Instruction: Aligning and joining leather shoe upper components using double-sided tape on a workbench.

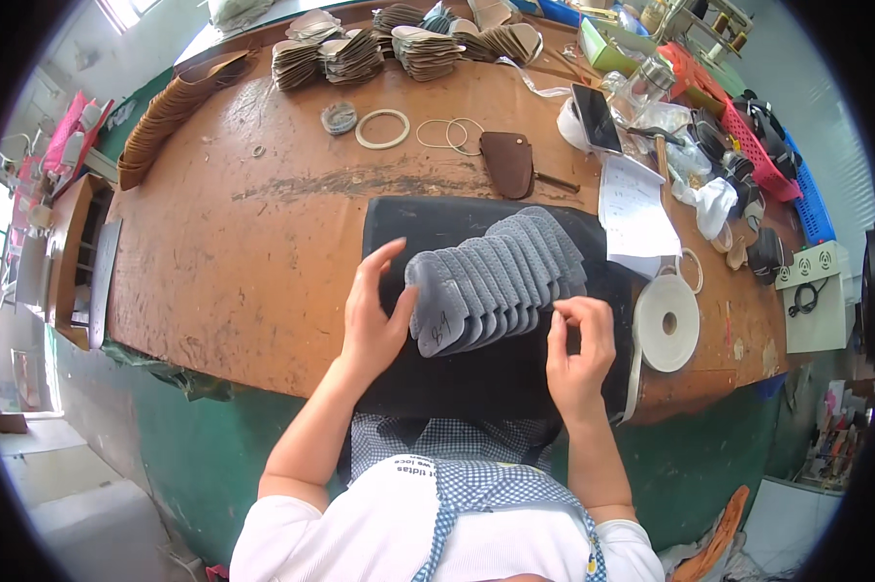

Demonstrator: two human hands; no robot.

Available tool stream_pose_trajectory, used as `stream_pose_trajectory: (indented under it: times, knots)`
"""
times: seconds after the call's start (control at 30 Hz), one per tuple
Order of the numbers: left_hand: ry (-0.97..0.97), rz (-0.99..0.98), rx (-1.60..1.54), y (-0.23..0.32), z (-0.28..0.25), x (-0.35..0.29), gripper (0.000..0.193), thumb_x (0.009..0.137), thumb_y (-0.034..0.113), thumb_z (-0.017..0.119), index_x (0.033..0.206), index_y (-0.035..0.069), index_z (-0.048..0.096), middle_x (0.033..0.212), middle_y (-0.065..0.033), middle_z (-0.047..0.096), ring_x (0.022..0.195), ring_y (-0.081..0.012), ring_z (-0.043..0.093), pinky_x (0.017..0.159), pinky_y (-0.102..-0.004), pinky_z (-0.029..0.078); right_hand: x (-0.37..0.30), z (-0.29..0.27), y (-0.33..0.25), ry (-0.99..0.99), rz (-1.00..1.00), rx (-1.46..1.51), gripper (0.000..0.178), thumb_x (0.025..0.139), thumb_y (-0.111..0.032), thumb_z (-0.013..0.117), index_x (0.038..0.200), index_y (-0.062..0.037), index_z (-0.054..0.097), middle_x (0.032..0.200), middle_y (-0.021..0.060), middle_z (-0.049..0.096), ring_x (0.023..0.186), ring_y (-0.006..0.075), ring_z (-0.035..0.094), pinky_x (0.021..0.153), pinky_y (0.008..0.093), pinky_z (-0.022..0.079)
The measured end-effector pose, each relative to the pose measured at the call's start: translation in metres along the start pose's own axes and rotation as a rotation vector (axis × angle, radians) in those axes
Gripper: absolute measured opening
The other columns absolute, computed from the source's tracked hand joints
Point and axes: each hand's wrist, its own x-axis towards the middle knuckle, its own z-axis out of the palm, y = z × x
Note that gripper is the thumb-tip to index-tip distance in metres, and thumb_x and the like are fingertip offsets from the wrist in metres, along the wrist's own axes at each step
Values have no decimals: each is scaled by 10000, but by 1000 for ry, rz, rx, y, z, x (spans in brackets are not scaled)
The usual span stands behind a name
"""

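Probably, light pressure from both ends would best align the fanned grey pieces point(487, 279) on the black mat point(457, 386), with the left hand point(371, 320) open at their left end and the right hand point(579, 354) curled near their right, any grip there unclear.

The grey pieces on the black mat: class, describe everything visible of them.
The grey pieces overlap in a fanned row slanting away rightward on the black mat. They look thin, dotted and perhaps fabric-like, with rounded ends; the leftmost bears dark handwriting. The left grip and right grip flank them; contact is unclear.
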Motion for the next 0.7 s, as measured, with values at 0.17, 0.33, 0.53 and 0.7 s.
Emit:
stream_pose_trajectory:
  times: [0.17,0.33,0.53,0.7]
  knots:
    - [-58,110,86,39,-2,-41,611,761,90,864,1293,52,566,1277,-145,604,1164,-341,586,975,-416,496,-25,12,-27,-97,-101,212,194,846,95,691,1004,-15,666,944,124,657,766,253,655,655,331,533]
    - [-34,64,83,23,16,-48,385,739,44,853,1077,57,668,1233,-123,628,1132,-311,604,947,-405,512,-27,22,-34,-125,-237,219,247,807,79,707,1025,-35,682,968,107,673,789,287,681,665,369,574]
    - [-7,61,85,17,16,-51,374,744,9,819,1075,49,649,1230,-142,621,1143,-327,596,983,-414,485,-32,7,-10,-34,-189,124,235,802,85,699,1005,-33,676,951,110,669,789,280,680,657,358,571]
    - [-20,41,68,22,20,-47,319,753,-3,762,1043,38,637,1211,-132,614,1126,-290,598,993,-393,465,-44,-7,45,67,212,147,149,892,78,656,1014,-7,654,889,105,680,704,173,664,604,271,532]
